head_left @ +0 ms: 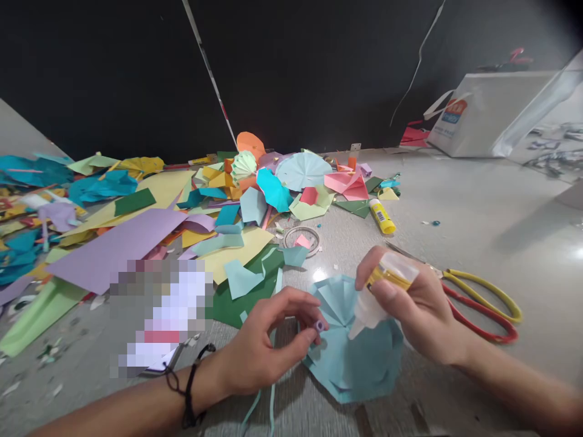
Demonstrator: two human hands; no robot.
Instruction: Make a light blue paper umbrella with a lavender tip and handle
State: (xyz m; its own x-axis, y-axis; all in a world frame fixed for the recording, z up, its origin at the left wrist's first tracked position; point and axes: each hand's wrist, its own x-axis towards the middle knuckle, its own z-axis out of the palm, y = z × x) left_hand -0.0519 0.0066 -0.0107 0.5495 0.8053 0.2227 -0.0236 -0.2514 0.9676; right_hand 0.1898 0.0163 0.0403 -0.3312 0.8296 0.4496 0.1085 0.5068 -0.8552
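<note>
My left hand [277,340] pinches a small purple paper roll [319,326] between thumb and fingertips, end up. In my right hand [416,309] is a clear glue bottle [376,303] with a yellow label, its nozzle tilted down and left. The nozzle tip is to the right of the roll, apart from it. Below both hands lies a light blue folded paper piece [357,370] with fan-like creases. Whether the nozzle touches this paper cannot be made out.
Scissors [473,300] with yellow and red handles lie right of my right hand. Beyond are a yellow glue stick [382,217] and a tape ring [301,230]. Coloured paper scraps [118,243] cover the left side. A white bag [483,112] stands at the back right.
</note>
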